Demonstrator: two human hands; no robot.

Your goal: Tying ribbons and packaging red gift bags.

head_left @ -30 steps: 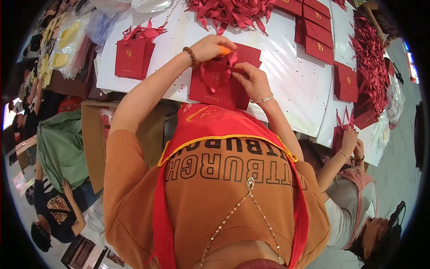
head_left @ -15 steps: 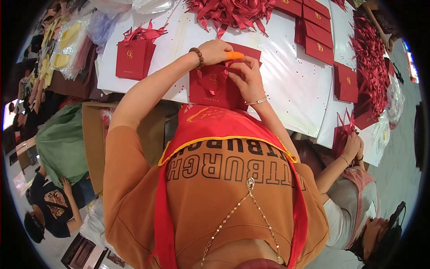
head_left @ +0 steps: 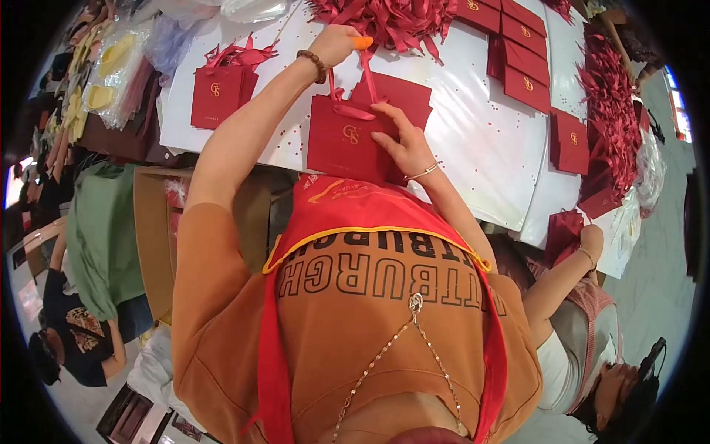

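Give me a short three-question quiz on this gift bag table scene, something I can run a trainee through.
1. True or false: the right hand rests flat on the front of the red gift bag.
2. What does the left hand pull upward? A) a ribbon handle B) a plastic sleeve C) a cardboard box
3. Fill in: the finished red bag to the person's left stands on the ____ table.

Key
1. True; the palm and fingers press on the bag.
2. A; the red ribbon handle runs from the bag's top up to the raised fingers.
3. White.
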